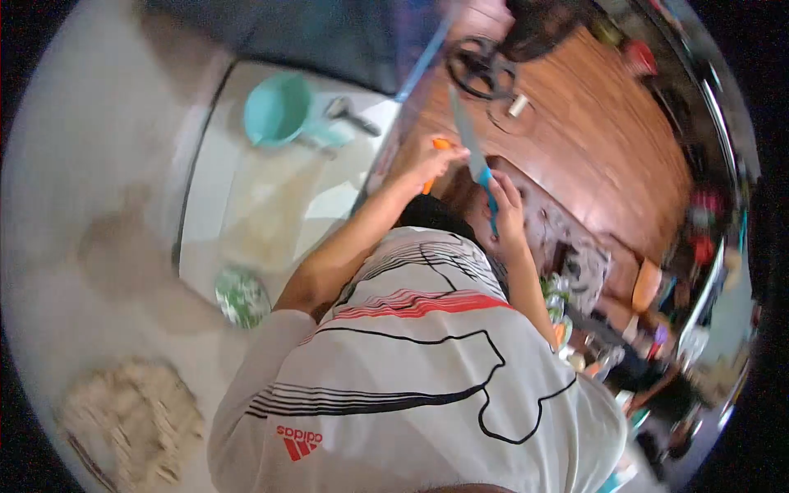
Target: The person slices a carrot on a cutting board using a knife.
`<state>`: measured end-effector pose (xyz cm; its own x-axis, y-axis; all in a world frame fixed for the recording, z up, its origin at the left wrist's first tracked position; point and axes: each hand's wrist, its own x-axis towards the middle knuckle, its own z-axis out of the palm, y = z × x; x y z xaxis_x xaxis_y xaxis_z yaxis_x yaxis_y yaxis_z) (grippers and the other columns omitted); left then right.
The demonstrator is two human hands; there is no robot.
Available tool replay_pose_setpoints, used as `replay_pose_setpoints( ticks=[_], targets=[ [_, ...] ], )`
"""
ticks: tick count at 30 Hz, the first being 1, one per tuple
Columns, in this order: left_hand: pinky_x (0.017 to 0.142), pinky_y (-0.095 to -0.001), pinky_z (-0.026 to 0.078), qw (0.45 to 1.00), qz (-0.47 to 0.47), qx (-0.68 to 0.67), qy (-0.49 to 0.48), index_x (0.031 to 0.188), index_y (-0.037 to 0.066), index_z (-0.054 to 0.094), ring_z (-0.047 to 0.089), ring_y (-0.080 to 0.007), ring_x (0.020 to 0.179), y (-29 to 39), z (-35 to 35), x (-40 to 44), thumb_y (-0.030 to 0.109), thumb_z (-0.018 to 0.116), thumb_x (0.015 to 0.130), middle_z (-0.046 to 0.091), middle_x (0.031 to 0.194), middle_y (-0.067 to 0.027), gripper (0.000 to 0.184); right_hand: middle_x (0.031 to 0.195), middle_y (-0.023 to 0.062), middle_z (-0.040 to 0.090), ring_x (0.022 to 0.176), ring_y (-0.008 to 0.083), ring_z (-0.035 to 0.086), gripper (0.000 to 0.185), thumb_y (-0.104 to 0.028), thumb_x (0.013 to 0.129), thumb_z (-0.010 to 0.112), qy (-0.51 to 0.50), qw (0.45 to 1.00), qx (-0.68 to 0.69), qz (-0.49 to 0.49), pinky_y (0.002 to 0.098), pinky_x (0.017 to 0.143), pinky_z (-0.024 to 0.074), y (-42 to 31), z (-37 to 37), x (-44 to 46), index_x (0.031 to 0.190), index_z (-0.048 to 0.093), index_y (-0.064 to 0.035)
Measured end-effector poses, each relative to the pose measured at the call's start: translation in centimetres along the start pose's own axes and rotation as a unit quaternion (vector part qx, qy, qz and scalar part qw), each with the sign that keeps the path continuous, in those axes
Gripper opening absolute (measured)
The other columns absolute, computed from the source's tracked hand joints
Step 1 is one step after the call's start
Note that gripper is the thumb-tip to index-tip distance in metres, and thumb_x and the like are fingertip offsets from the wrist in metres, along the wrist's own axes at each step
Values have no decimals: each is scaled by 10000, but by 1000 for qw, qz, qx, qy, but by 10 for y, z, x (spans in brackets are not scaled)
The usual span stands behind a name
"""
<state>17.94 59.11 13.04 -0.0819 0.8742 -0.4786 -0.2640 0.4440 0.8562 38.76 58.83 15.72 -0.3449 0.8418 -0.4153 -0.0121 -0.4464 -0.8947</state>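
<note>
My left hand (429, 163) is closed around an orange stick-shaped piece that looks like a carrot (428, 187); both its ends show outside the fingers. Wrapped round the blue handle of a knife (468, 135) is my right hand (507, 205). The knife's blade points up and away from me, and the fingertips of my left hand are close beside it. Whether they touch the blade, I cannot tell. Both hands are held in front of my white shirt, beyond the right edge of the white tabletop (205, 201).
A teal bowl (279, 111), a dark-handled utensil (353, 115) and a pale board (271, 205) lie on the left. Nearer me are a green-and-white round dish (242, 297) and a beige cloth (136, 423). A black wheel-like object (481, 68) stands on the brown floor (592, 123).
</note>
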Motion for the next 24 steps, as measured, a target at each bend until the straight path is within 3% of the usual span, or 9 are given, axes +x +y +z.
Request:
replay_pose_setpoints(
  ticks=[3, 6, 9, 10, 14, 16, 17, 22, 24],
  targets=[
    [486, -215, 404, 995, 9, -99, 13, 954, 83, 648, 495, -53, 549, -36, -41, -49, 231, 815, 847, 576, 705, 33, 247, 636, -34, 448, 494, 66, 398, 250, -283, 1047, 529, -69, 995, -68, 39, 235, 454, 313, 21, 19, -24, 1072, 604, -46],
    [625, -268, 471, 964, 81, -245, 67, 1239, 57, 544, 550, -115, 670, -67, -96, -109, 108, 715, 887, 561, 818, -31, 395, 584, -38, 411, 443, 67, 361, 250, -297, 1044, 541, -154, 981, -78, 86, 249, 419, 281, 61, 36, -40, 975, 581, -59],
    [620, -279, 463, 932, 130, -312, 134, 1554, 44, 224, 526, -126, 676, -75, -143, -195, 96, 663, 895, 552, 819, -42, 794, 614, -40, 458, 488, 61, 407, 227, -272, 1030, 576, -211, 970, -113, 46, 233, 450, 321, 84, 79, -54, 944, 593, -63],
    [590, -277, 420, 926, 172, -324, 93, 1587, 40, 174, 486, -110, 663, -72, -155, -226, 109, 635, 915, 520, 808, -31, 818, 620, -46, 475, 498, 47, 415, 228, -267, 1025, 590, -225, 967, -115, 36, 221, 460, 328, 86, 95, -57, 935, 611, -58],
    [557, -252, 367, 887, 218, -405, 51, 1568, 1, 231, 427, -85, 620, -91, -173, -294, 105, 567, 934, 469, 755, -11, 725, 642, 23, 540, 523, 97, 477, 227, -251, 1017, 601, -282, 935, -214, -14, 284, 484, 381, 56, 159, -68, 975, 619, -28],
    [553, -241, 362, 877, 247, -408, 56, 1560, -8, 253, 417, -81, 608, -105, -177, -318, 100, 548, 936, 458, 740, -7, 698, 669, 57, 546, 585, 161, 483, 267, -248, 1014, 593, -320, 844, -386, -191, 304, 573, 421, 42, 185, -80, 1126, 625, -8],
    [550, -232, 358, 871, 253, -416, 66, 1565, -1, 251, 418, -76, 601, -111, -176, -329, 90, 534, 930, 461, 740, -7, 701, 707, 136, 548, 638, 236, 510, 268, -240, 1006, 598, -341, 809, -420, -230, 357, 619, 439, 33, 196, -93, 1118, 623, 2],
    [534, -221, 353, 867, 239, -426, 97, 1564, 6, 276, 421, -68, 586, -140, -161, -357, 79, 508, 918, 470, 750, -4, 690, 748, 193, 567, 670, 304, 525, 268, -247, 1002, 600, -427, 735, -453, -267, 370, 660, 460, 57, 191, -114, 1083, 625, 6],
    [531, -217, 347, 836, 263, -479, 54, 1540, 6, 344, 419, -62, 579, -156, -153, -352, 87, 501, 923, 476, 749, 2, 642, 873, 312, 649, 878, 501, 636, 334, -338, 994, 587, -368, 761, -493, -204, 507, 713, 508, 60, 175, -121, 1085, 643, -21]
  ],
)
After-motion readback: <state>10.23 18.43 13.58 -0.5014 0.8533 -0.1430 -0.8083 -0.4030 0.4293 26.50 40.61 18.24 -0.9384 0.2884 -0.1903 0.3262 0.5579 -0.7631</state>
